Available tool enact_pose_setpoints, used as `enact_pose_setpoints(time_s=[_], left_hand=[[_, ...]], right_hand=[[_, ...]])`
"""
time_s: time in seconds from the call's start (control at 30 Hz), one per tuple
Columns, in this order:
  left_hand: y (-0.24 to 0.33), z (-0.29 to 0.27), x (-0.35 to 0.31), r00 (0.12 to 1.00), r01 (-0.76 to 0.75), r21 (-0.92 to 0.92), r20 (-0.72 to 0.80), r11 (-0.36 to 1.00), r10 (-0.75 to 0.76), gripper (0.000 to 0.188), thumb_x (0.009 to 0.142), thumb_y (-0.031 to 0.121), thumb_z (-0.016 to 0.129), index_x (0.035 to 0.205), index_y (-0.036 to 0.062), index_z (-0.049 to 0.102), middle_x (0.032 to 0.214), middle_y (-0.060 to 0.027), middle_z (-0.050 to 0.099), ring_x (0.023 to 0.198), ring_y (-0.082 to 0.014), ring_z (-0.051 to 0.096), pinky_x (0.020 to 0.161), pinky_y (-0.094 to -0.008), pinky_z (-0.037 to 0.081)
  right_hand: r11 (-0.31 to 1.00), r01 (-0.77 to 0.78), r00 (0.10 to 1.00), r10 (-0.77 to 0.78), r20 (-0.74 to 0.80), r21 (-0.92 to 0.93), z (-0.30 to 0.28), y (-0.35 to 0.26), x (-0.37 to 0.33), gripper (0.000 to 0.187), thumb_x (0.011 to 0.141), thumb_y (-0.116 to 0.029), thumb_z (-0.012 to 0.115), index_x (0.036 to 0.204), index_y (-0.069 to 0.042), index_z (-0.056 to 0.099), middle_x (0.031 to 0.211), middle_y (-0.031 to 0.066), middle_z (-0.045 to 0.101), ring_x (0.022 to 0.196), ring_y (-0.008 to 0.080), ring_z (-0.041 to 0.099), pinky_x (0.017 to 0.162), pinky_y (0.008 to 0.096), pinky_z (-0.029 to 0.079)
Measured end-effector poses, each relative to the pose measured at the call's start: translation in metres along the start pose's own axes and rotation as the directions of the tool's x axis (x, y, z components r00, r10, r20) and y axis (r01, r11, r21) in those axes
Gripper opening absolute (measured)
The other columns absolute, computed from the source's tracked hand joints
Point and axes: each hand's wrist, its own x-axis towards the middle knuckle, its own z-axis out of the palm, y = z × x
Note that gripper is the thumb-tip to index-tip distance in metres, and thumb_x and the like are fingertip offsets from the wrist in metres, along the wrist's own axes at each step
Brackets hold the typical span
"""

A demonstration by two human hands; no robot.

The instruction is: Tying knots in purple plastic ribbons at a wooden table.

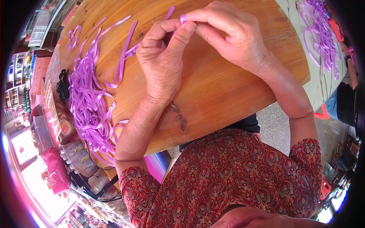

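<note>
A narrow purple ribbon (pixel 183 18) is pinched between my two hands above the wooden table, near its far side. My left hand (pixel 161 53) is closed on it with thumb and forefinger. From the right, my right hand (pixel 232 34) grips the same ribbon between thumb and forefinger, its fingertips almost touching the left thumb. Part of the ribbon loops up between the fingertips; the rest is hidden by my left hand. Left of that hand, a few loose purple strands (pixel 123 57) lie on the wood.
A large heap of purple ribbons (pixel 85 95) covers the left side of the wooden table (pixel 213 95). Another purple pile (pixel 321 34) rests on a white marbled table (pixel 317 89) at right. Plastic boxes (pixel 81 161) and a pink bag (pixel 55 171) stand at lower left.
</note>
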Motion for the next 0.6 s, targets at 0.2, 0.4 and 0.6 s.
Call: enact_pose_setpoints(time_s=[0.2,0.4,0.6], left_hand=[[0.005,-0.005,-0.003,0.998,0.045,-0.173,-0.035,0.984,-0.052,0.009,0.086,0.003,0.066,0.095,0.0002,0.066,0.091,-0.0018,0.066,0.082,-0.0062,0.057,0.077,-0.0201,0.044],[0.007,-0.007,0.005,0.983,0.183,-0.182,0.045,0.966,-0.178,0.013,0.088,0.006,0.063,0.098,-0.0009,0.066,0.091,-0.0027,0.066,0.084,-0.0076,0.057,0.077,-0.02,0.043],[0.007,-0.013,0.013,0.947,0.312,0.189,0.009,0.931,-0.32,0.013,0.089,0.01,0.059,0.093,0.0,0.065,0.079,0.0037,0.057,0.073,-0.0058,0.048,0.063,-0.019,0.037]], right_hand=[[0.344,-0.87,0.489,0.698,0.523,0.354,-0.029,-0.03,0.041,0.019,0.084,-0.003,0.065,0.104,-0.002,0.061,0.091,0.0073,0.066,0.09,0.0162,0.064,0.079,0.0276,0.049],[0.707,-0.39,0.92,0.266,0.29,0.59,-0.017,-0.005,0.016,0.016,0.09,-0.002,0.058,0.106,0.002,0.058,0.098,0.0086,0.064,0.093,0.0132,0.061,0.083,0.0241,0.047],[0.921,-0.388,0.789,0.357,0.5,-0.045,-0.022,-0.012,0.014,0.017,0.077,-0.016,0.058,0.092,-0.012,0.066,0.086,0.0035,0.063,0.088,0.0221,0.061,0.079,0.0389,0.045]])
